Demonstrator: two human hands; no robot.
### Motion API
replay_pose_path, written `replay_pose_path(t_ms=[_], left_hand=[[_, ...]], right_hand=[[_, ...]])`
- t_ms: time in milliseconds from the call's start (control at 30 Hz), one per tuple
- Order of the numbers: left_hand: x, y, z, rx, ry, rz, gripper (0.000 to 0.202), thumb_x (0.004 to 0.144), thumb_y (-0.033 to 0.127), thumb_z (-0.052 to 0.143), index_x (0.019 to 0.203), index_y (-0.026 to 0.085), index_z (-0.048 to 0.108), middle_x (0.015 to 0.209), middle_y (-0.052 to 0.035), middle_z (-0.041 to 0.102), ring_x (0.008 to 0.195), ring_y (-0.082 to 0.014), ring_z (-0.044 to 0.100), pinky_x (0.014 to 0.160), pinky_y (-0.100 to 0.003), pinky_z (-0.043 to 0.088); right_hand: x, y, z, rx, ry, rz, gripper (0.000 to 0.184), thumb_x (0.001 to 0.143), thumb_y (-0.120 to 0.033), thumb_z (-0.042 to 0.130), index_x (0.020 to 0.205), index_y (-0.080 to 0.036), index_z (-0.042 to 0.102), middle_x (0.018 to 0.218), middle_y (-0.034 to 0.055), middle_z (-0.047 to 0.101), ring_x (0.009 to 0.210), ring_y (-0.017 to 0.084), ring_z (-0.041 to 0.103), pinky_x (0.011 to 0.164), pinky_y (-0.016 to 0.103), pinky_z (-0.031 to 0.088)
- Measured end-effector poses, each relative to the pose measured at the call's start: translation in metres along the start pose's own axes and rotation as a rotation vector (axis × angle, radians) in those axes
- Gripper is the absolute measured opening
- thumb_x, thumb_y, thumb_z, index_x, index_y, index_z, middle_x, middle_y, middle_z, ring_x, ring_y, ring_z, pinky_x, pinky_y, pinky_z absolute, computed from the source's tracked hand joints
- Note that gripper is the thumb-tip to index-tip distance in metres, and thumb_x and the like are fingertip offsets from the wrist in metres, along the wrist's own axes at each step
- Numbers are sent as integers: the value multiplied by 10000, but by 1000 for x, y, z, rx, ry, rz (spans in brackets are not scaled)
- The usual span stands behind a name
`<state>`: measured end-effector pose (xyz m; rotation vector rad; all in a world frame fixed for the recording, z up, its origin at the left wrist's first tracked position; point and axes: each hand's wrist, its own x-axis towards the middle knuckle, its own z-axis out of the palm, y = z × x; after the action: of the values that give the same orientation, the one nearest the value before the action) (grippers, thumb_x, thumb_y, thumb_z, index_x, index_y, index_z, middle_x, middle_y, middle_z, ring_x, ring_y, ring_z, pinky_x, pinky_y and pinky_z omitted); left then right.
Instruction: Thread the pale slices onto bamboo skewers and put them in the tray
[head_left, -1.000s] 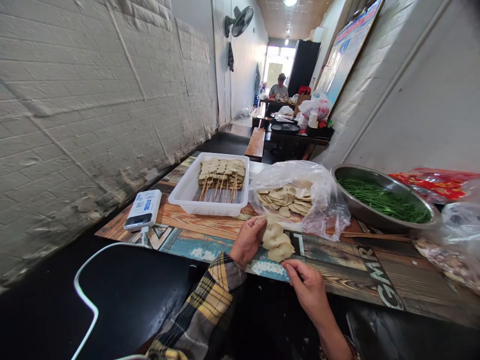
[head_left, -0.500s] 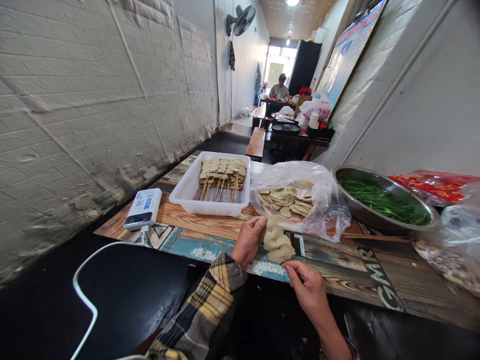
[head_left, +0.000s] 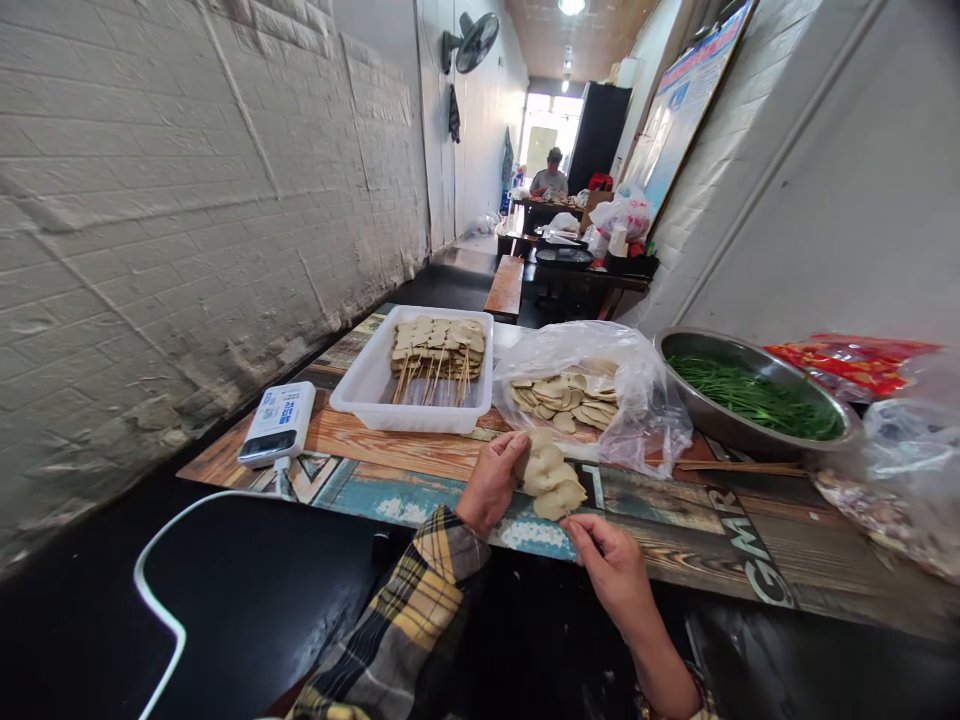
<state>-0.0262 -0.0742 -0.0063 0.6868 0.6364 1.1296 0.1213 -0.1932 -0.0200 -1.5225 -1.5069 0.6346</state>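
A skewer of flat, pale slices [head_left: 553,482] is in both hands, nearer to the person than the white plastic tub [head_left: 412,415] and to the right of it. Its long side runs on a slant. The end with slices points away from the person and a bit left; the bare stick end points back toward the person and a bit right. The slices overlap in a row.

The left hand [head_left: 491,482] is closed, with thumb and fingers pinching the slices near the far end. The right hand [head_left: 606,555] is nearly closed too, and its thumb and finger pinch the bare stick.

The tub sits on the wooden tabletop [head_left: 405,440]. Inside it is a pile of skewers [head_left: 439,350], with their sticks pointing toward the person. Just right of the tub is a clear plastic bag [head_left: 656,430] with loose slices [head_left: 559,392]. Farther right of the tub is a metal bowl [head_left: 720,428] of long green leaves [head_left: 754,395].
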Motion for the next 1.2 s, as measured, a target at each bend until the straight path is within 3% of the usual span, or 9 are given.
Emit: replay_pose_path(t_ms=[133,300,433,600,833,1067,1200], left_hand=[[-2,3,2,-3,-103,-58,398,679,393,779,993,163,697,901,-75,708,745,-166,625,659,-267,477],[-2,0,-1,55,-156,-142,356,660,359,802,927,149,696,845,-66,701,673,-150,627,615,-268,490],[-1,-2,-4,33,-107,-101,364,627,341,823,889,130,685,807,-71,705,663,-155,641,616,-263,490],[0,-2,-4,-61,-21,11,369,628,338,810,905,138,671,853,-84,714,798,-212,676,719,-319,518],[1,-6,-8,-71,29,115,444,587,358,828,941,133,681,863,-84,712,830,-216,664,756,-319,501],[-7,5,-19,48,40,60,534,612,497,787,1003,172,623,846,-65,687,647,-164,645,616,-279,469],[-13,15,-42,308,-8,137,397,663,458,751,900,156,651,717,-44,663,560,-150,601,552,-262,416]], right_hand=[[3,2,1,77,44,48,434,906,-493,481,812,-139,714,535,-5,545,516,141,524,508,226,409],[5,1,4,102,56,40,449,910,-502,466,806,-144,717,528,-6,546,501,140,522,493,225,412],[3,4,7,50,71,0,423,898,-512,491,869,-169,737,654,45,673,565,173,606,528,242,481],[-1,16,5,-14,53,-102,386,886,-513,521,880,-207,757,827,85,749,725,225,698,646,282,557],[-6,21,-9,-110,-33,-198,313,856,-486,574,762,-250,757,714,43,732,625,201,695,556,234,551],[-1,10,-22,-153,81,-144,356,865,-504,538,770,-234,749,731,55,724,677,222,694,600,248,556],[22,-20,-22,-124,92,-164,368,853,-518,547,747,-225,743,703,50,707,657,210,674,571,238,535]])
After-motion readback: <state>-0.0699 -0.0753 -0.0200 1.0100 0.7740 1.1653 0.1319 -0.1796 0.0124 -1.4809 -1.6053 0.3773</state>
